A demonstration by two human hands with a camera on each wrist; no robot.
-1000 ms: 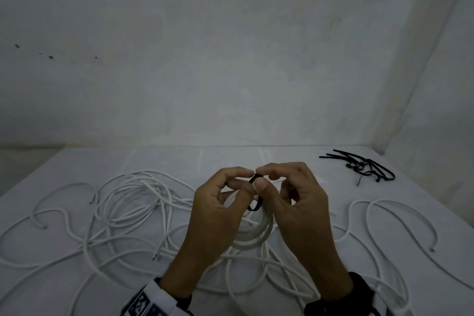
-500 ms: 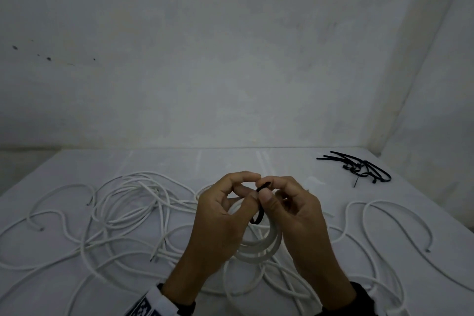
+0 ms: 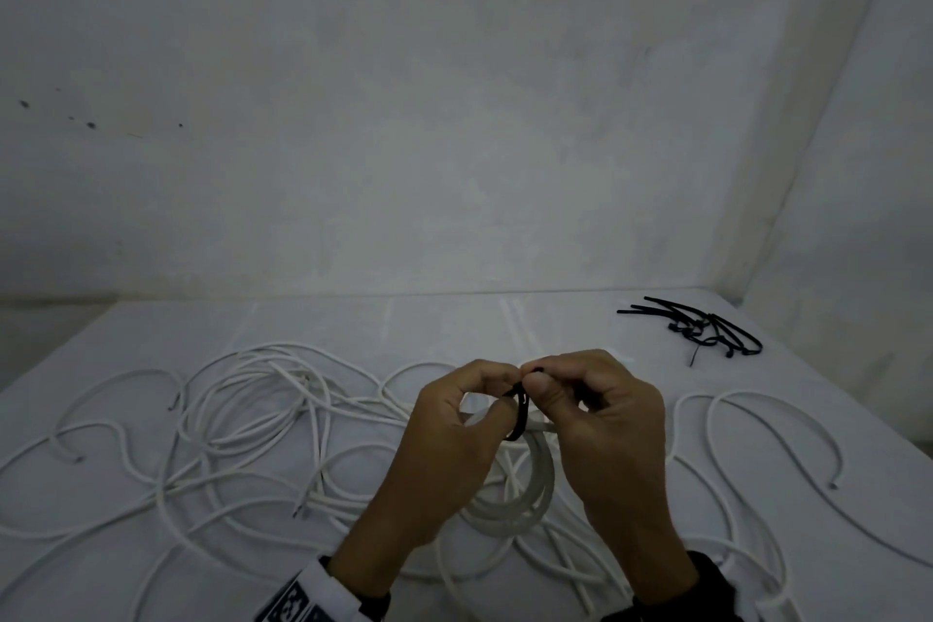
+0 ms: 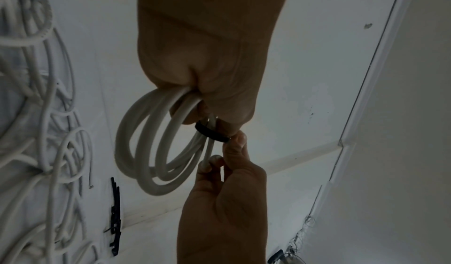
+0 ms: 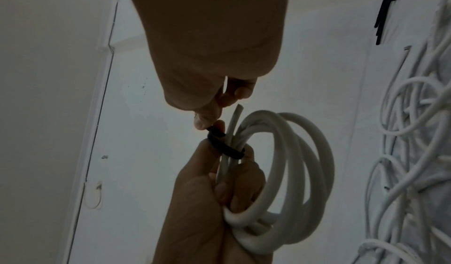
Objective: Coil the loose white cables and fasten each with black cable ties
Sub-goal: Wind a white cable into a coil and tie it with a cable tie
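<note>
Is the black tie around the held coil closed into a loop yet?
Wrapped around, yes: black tie bands the coil; right hand pinches its end. Locked: cannot tell.

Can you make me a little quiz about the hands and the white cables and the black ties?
1. True or false: the black tie goes round the coiled white cable.
2. Which hand grips the coil? A) the left hand B) the right hand C) neither
3. Fill in: the spare black ties lie on the table at its far ____ corner.

Key: 1 true. 2 A; the right hand pinches the tie's end. 3 right; the loose white cables sprawl across the table on both sides of the hands.
</note>
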